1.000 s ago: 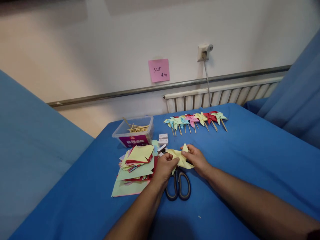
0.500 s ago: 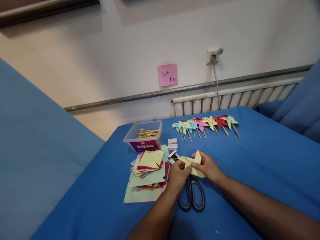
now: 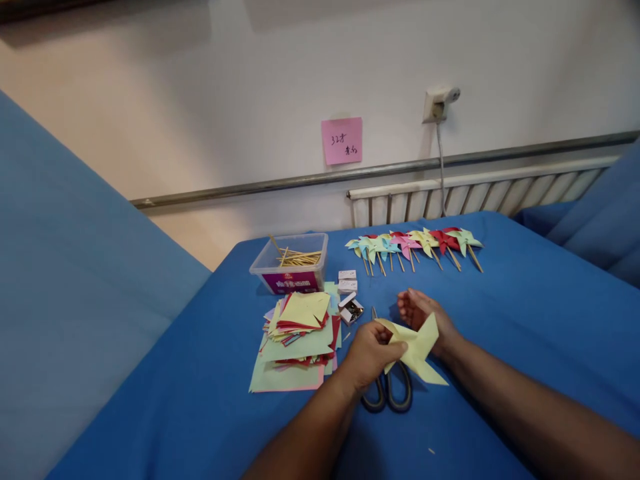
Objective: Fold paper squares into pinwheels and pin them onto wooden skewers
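Note:
My left hand point(image 3: 369, 352) pinches a pale yellow folded paper piece point(image 3: 417, 349) by its left corner, just above the table. My right hand point(image 3: 424, 315) is behind the paper with its palm up and fingers apart; part of it is hidden by the sheet, and it holds nothing that I can see. A pair of scissors point(image 3: 388, 392) with dark handles lies on the blue cloth under both hands. To the left sits a stack of cut coloured paper squares point(image 3: 297, 337).
A clear plastic box of wooden sticks point(image 3: 291, 266) stands behind the paper stack. Small white staple boxes point(image 3: 349, 295) lie beside it, one open. A row of finished paper pinwheels point(image 3: 414, 245) lies at the back of the blue table point(image 3: 525, 313). A radiator point(image 3: 475, 193) is behind.
My right hand has let go of the yellow paper and opened behind it. My left hand now holds the paper alone, lower and nearer to me. The camera view shifted slightly.

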`<state>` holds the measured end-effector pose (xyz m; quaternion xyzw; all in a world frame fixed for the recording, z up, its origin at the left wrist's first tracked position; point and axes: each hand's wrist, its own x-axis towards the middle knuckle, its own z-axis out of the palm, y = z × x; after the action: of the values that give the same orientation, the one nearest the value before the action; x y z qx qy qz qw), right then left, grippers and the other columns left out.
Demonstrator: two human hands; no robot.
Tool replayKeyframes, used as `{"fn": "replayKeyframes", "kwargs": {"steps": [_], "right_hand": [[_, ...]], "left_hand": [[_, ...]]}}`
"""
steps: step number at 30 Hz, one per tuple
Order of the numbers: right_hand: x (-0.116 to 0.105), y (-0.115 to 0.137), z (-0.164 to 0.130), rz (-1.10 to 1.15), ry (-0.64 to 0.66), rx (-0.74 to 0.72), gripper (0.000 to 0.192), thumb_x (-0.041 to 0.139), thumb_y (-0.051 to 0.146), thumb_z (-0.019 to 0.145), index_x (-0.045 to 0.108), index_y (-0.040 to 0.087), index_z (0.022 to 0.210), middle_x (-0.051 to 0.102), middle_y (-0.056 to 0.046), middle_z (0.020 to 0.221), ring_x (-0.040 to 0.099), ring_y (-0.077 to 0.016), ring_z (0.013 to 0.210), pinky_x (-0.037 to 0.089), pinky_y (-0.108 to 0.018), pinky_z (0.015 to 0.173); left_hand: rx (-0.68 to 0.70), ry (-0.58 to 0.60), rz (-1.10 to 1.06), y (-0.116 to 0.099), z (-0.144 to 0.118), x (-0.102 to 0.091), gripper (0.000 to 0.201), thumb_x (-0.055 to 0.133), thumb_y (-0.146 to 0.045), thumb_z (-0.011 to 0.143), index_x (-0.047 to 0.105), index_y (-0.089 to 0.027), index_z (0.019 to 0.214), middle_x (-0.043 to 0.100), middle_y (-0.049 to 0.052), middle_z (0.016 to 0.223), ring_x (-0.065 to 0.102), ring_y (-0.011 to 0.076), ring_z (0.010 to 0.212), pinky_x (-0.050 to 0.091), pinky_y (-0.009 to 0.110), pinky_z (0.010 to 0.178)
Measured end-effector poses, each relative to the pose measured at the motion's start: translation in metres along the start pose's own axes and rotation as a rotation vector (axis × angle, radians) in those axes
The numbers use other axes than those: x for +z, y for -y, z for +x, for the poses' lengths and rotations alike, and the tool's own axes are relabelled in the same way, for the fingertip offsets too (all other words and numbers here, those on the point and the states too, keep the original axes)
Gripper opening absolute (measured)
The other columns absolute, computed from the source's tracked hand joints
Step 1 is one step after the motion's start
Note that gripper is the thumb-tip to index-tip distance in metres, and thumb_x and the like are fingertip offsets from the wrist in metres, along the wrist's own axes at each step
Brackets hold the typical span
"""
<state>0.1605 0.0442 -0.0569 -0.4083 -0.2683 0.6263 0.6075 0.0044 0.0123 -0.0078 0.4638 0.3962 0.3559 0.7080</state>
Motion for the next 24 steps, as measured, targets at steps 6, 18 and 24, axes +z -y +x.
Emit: {"fn": "replayKeyframes", "kwargs": {"steps": [6,18,24], "right_hand": [[0.012,-0.012,0.002,-0.695,0.180,-0.403,0.017,0.064,0.035,0.080,0.071,0.021,0.086,0.065,-0.003,0.082,0.060,-0.0179,0.075,0.047,-0.032,0.071],[0.098,0.024,0.024,-1.803,0.571,-0.552,0.020,0.055,0.020,0.082,0.074,0.018,0.084,0.070,-0.012,0.094,0.063,-0.0225,0.083,0.044,-0.030,0.072],[0.112,0.015,0.033,-1.840,0.541,-0.510,0.012,0.065,0.010,0.068,0.074,0.016,0.072,0.073,-0.015,0.084,0.067,-0.0272,0.080,0.047,-0.033,0.072]], "left_hand": [[-0.140,0.432,-0.142,-0.013,-0.019,0.002,0.032,0.085,-0.029,0.050,0.067,-0.011,0.068,0.064,0.003,0.065,0.056,0.0115,0.057,0.043,0.022,0.058],[-0.237,0.593,-0.194,-0.007,-0.021,-0.007,0.036,0.089,-0.030,0.042,0.065,-0.012,0.062,0.066,0.003,0.061,0.057,0.0109,0.050,0.042,0.022,0.052],[-0.251,0.580,-0.203,-0.009,-0.020,-0.008,0.037,0.090,-0.029,0.040,0.065,-0.013,0.060,0.068,0.004,0.062,0.058,0.0115,0.051,0.044,0.022,0.053]]}}
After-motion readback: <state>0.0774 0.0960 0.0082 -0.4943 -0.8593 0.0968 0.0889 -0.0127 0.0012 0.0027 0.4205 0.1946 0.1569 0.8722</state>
